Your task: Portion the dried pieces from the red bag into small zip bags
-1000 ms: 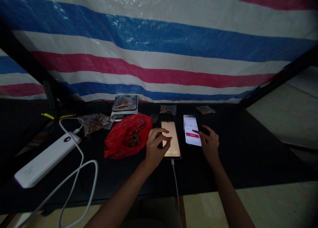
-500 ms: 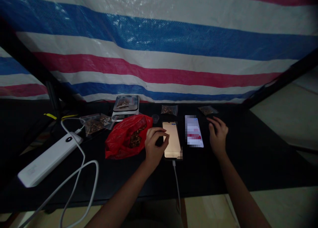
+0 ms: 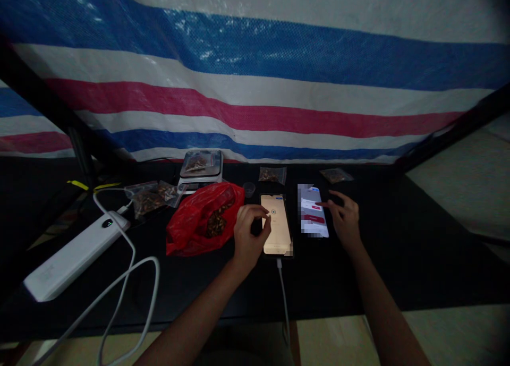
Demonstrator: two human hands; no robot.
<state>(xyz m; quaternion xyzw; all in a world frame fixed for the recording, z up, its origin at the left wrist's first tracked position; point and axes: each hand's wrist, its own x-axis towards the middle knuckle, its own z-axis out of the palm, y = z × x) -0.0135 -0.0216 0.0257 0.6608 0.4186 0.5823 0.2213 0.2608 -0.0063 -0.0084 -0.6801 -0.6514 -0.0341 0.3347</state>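
Two lit phones lie side by side on a black table (image 3: 398,260). My left hand (image 3: 249,233) rests curled at the left edge of the left phone (image 3: 277,225), its fingers bent over the screen and holding nothing. A white cable (image 3: 283,297) runs from that phone toward me. My right hand (image 3: 345,217) is spread beside the right phone (image 3: 314,211), its forefinger stretched onto the screen.
A red plastic bag (image 3: 203,217) of brown pieces lies left of my left hand. Behind it stand a small scale (image 3: 199,169) and several small clear bags (image 3: 153,196). A white power bank (image 3: 75,254) with looping cables sits far left. A striped tarpaulin (image 3: 255,79) hangs behind.
My right hand drew away from the right phone to the right, then came back with the forefinger on its screen. My left hand stayed at the left phone.
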